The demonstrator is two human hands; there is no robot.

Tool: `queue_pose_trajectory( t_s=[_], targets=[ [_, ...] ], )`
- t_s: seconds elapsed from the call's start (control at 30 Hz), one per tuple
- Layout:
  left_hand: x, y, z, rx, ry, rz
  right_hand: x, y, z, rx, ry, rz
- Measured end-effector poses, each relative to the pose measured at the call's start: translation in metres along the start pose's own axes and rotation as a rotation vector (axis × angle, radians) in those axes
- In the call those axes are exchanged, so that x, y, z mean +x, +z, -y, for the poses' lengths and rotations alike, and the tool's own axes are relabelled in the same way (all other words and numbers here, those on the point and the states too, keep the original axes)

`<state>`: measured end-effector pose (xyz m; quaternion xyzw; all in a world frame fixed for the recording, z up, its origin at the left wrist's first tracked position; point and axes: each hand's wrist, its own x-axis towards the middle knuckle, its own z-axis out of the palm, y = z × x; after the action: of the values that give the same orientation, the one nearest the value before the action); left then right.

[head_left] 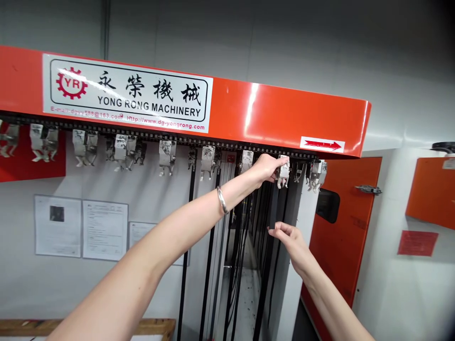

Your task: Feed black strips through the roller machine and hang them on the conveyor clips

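A row of metal spring clips (168,157) hangs under the orange beam of a machine (284,118), and several black straps (188,265) drop from the clips. My left hand (268,169), with a metal bangle (222,200) on the wrist, reaches up and presses its fingers on a white-marked clip (283,172) near the right end of the row. Below it, my right hand (287,238) pinches a black strap (273,241) between thumb and fingers. The upper end of that strap passes behind my left hand, so its attachment is hidden.
The beam carries a white "Yong Rong Machinery" sign (128,93) and a red arrow label (322,145). Papers (104,230) are fixed to the grey wall at left. An orange door (341,227) stands at right, and a wooden edge (88,327) runs along the bottom left.
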<state>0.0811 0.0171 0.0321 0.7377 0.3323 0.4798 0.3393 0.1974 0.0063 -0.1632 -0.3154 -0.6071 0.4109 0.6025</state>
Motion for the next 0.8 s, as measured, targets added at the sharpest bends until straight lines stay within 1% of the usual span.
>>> queue_pose_trajectory(
  t_s=[0.17, 0.23, 0.27, 0.33, 0.37, 0.43, 0.47, 0.53, 0.6, 0.67, 0.73, 0.77, 0.8],
  targets=[
    [0.003, -0.002, 0.006, 0.005, 0.029, 0.062, 0.003, 0.000, -0.001, -0.003, 0.001, 0.006],
    [-0.002, -0.002, 0.014, 0.073, 0.063, 0.063, 0.005, 0.000, -0.001, -0.008, 0.004, -0.005],
    [-0.010, -0.002, 0.019, 0.117, 0.090, 0.038, 0.005, 0.000, -0.001, -0.009, 0.004, -0.013],
    [-0.038, -0.001, 0.029, 0.192, 0.175, -0.028, 0.005, 0.000, -0.002, -0.005, 0.006, -0.028],
    [-0.059, -0.001, 0.034, 0.209, 0.220, -0.062, 0.005, 0.000, -0.002, -0.001, 0.008, -0.031],
    [-0.109, -0.006, 0.044, 0.209, 0.291, -0.077, 0.004, -0.001, -0.002, 0.003, 0.016, -0.027],
    [-0.136, -0.010, 0.048, 0.202, 0.291, -0.099, 0.004, -0.001, -0.003, 0.001, 0.020, -0.025],
    [-0.183, -0.023, 0.057, 0.189, 0.258, -0.188, 0.002, -0.002, -0.004, -0.017, 0.024, -0.030],
    [-0.216, -0.037, 0.068, 0.164, 0.241, -0.285, 0.000, -0.003, -0.004, -0.045, 0.030, -0.051],
    [-0.230, -0.048, 0.078, 0.125, 0.215, -0.329, -0.003, -0.004, -0.003, -0.084, 0.048, -0.080],
    [-0.232, -0.054, 0.085, 0.082, 0.182, -0.320, -0.010, -0.007, 0.005, -0.144, 0.040, -0.148],
    [-0.231, -0.058, 0.087, 0.065, 0.181, -0.320, -0.015, -0.009, 0.011, -0.190, -0.002, -0.208],
    [-0.230, -0.063, 0.086, 0.051, 0.206, -0.342, -0.020, -0.012, 0.019, -0.251, -0.074, -0.280]
  ],
)
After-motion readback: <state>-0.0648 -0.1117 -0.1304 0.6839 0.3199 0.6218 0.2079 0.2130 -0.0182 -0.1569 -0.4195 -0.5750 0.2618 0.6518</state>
